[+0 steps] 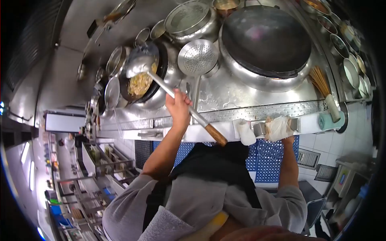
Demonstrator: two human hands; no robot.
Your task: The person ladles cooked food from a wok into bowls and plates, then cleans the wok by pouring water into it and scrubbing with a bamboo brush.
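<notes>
My left hand is closed around the metal shaft of a long ladle with a wooden handle end. The ladle's bowl is over a dark wok at the upper left. Chopped, yellowish-brown food lies in the wok, partly covered by the bowl. My right hand is at the counter's front edge, just below a folded, stained cloth. Its fingers are hidden there, so I cannot tell what it touches.
A perforated skimmer rests on the steel counter. A large dark wok sits to its right. A bamboo brush and several bowls stand at the right. A wire strainer is left of the food.
</notes>
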